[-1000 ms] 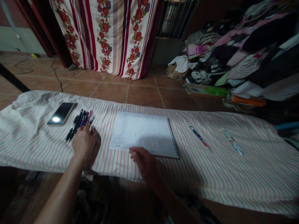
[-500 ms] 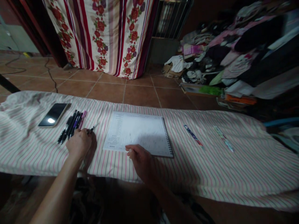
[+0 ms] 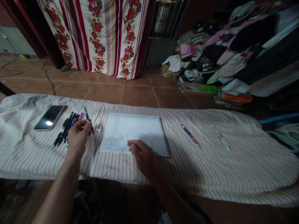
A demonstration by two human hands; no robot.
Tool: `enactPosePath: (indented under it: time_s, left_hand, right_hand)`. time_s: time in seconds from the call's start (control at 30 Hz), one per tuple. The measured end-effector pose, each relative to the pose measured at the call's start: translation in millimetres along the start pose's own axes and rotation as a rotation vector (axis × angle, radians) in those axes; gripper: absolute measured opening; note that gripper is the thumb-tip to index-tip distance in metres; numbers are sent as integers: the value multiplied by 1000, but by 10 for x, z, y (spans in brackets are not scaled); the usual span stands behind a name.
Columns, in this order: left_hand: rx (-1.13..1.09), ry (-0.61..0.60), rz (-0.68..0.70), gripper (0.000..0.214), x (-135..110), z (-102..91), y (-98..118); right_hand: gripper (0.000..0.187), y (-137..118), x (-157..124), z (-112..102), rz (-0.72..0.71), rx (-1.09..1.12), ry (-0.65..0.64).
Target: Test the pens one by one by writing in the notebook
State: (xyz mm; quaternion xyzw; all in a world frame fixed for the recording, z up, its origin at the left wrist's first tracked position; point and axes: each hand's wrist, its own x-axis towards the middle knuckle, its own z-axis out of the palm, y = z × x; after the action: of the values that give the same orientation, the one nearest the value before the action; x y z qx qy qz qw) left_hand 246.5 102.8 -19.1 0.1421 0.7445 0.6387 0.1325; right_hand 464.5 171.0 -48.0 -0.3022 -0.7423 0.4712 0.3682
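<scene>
My left hand [image 3: 78, 133] pinches a slim pen [image 3: 87, 115] with a dark lower end, tilted above the cloth to the left of the notebook. Under and beside that hand lies a bunch of several dark pens [image 3: 64, 127], with a pink one [image 3: 81, 116] at its right side. A spiral notebook [image 3: 137, 129] lies open at a pale page, its coil on the right. Over its lower edge rests my right hand [image 3: 142, 155], fingers curled and pressed together; whether they hold anything small is hidden.
A phone [image 3: 49, 117] lies at the left of the striped cloth [image 3: 130, 168]. Two patterned slim sticks, one dark blue and red [image 3: 190, 134], one pale [image 3: 220, 137], lie to the right. Beyond the table are a floral curtain [image 3: 109, 37] and heaped clothes [image 3: 210, 53].
My left hand has lifted and turned the pen, which now stands more upright with its dark end downward. My right hand stays nearly where it was. The view has shifted slightly.
</scene>
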Motion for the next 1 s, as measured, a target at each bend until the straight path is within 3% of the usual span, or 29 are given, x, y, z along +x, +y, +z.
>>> enactPosePath:
  time_s: [0.07,0.17,0.27,0.47,0.63,0.8,1.0]
  left_hand:
    - [-446,-105,-129,13,-36,61,37]
    - [-557,-233,-235,12,-174,186,82]
    - [-661,-289,-472,11,-361,321,110]
    - [-700,-316,-537,17,-628,514,136]
    - [-678,-402,-556,17,-751,621,111]
    - [-676,-447,-567,17,-833,689,101]
    - [-669,-419,-578,19,-894,731,129]
  right_hand:
    - [20,6,-1,-12,47,24,-1]
    - [21,28,5,-13,116,104,-12]
    - [22,43,39,2,179,227,-4]
    - [31,43,173,1,319,426,75]
    - [34,151,243,17,352,516,176]
    - [29,164,264,3,371,576,207]
    - [20,43,298,-51,417,599,274]
